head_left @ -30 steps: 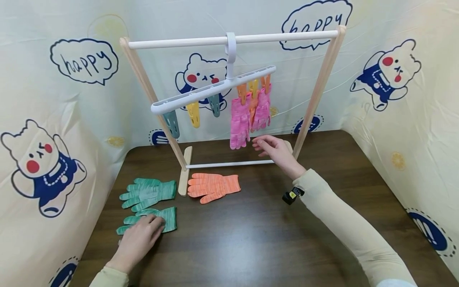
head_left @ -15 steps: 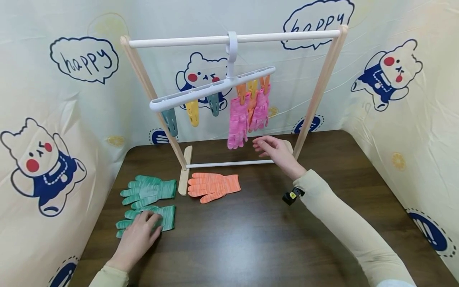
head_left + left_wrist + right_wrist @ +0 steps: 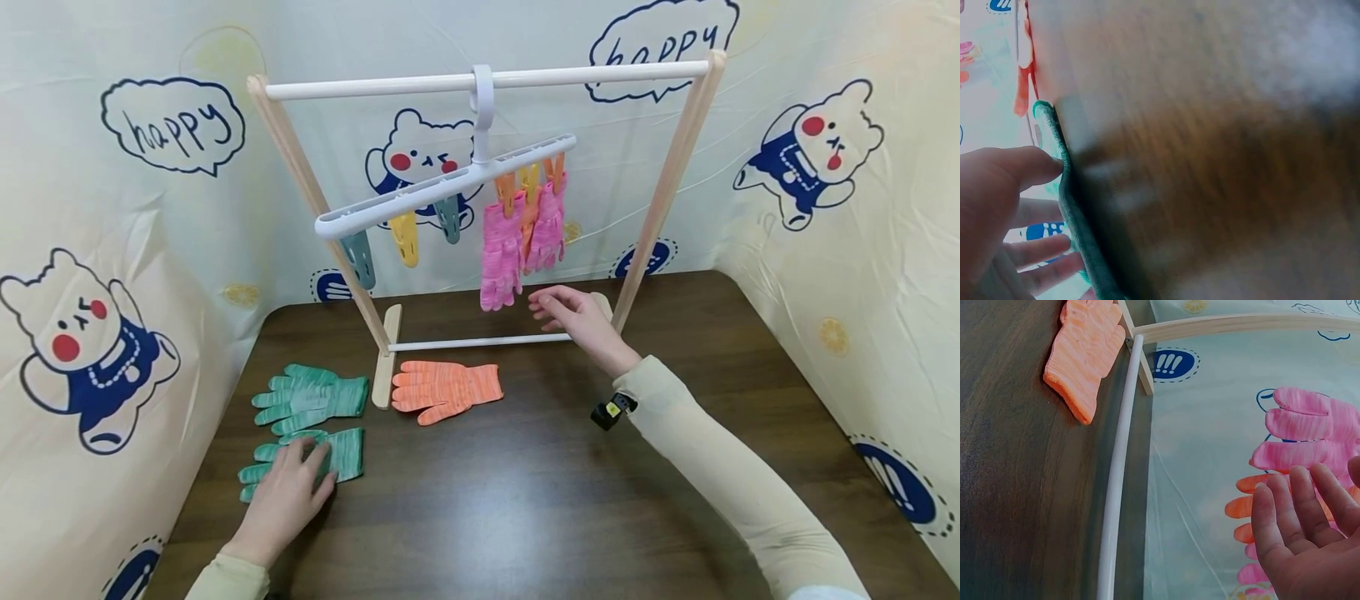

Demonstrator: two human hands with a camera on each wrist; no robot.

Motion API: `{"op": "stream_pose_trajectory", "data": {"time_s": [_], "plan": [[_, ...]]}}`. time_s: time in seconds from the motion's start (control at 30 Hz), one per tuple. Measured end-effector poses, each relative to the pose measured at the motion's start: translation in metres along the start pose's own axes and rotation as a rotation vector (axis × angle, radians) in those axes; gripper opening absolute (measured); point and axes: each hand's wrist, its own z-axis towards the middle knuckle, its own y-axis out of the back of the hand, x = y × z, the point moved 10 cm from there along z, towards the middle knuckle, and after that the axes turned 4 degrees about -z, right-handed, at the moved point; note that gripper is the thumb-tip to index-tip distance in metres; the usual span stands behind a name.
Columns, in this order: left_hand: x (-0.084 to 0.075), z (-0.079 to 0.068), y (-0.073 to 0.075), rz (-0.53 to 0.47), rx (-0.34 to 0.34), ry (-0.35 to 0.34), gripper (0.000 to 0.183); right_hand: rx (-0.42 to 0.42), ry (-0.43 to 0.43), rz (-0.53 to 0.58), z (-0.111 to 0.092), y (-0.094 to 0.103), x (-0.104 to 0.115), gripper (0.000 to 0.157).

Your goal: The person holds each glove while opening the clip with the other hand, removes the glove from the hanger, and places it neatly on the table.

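My left hand (image 3: 288, 500) rests on the nearer green glove (image 3: 347, 454), its spread fingertips touching the fabric near the middle. In the left wrist view the fingers (image 3: 1044, 169) lie against the green glove (image 3: 1079, 219), seen edge-on. Just above it on the table lies a second green glove (image 3: 311, 396). An orange glove (image 3: 447, 390) lies flat to the right. My right hand (image 3: 573, 315) hovers under the hanging gloves, fingers relaxed and holding nothing. A pink glove (image 3: 501, 254), an orange glove (image 3: 529, 218) and another pink glove (image 3: 550, 225) hang from clips.
A wooden rack (image 3: 663, 192) with a white top rod (image 3: 600, 77) stands at the back. From it a white hanger (image 3: 405, 200) hangs at a slant, with a yellow clip (image 3: 405, 239) and two grey-green clips (image 3: 360, 258) holding nothing. A patterned cloth (image 3: 847, 250) surrounds the table.
The nearer green glove has slid slightly left under my left hand, and its fingers have spread a little. The farther green glove has shifted up slightly. My right hand has stayed in place.
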Motion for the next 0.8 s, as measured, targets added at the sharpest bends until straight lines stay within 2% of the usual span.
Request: {"op": "stream_pose_trajectory", "data": {"time_s": [0.37,0.67,0.8], "plan": [[0.005,0.001,-0.004,0.028,0.077,0.033,0.046,0.001,-0.011,-0.020,-0.001,0.003,0.000,0.038],[-0.008,0.007,0.011,0.046,-0.033,-0.028,0.032,-0.014,0.001,-0.056,-0.001,0.008,0.003,0.037],[-0.014,0.014,0.012,0.027,-0.018,-0.025,0.029,-0.031,0.002,-0.076,0.001,0.011,0.006,0.037]]}}
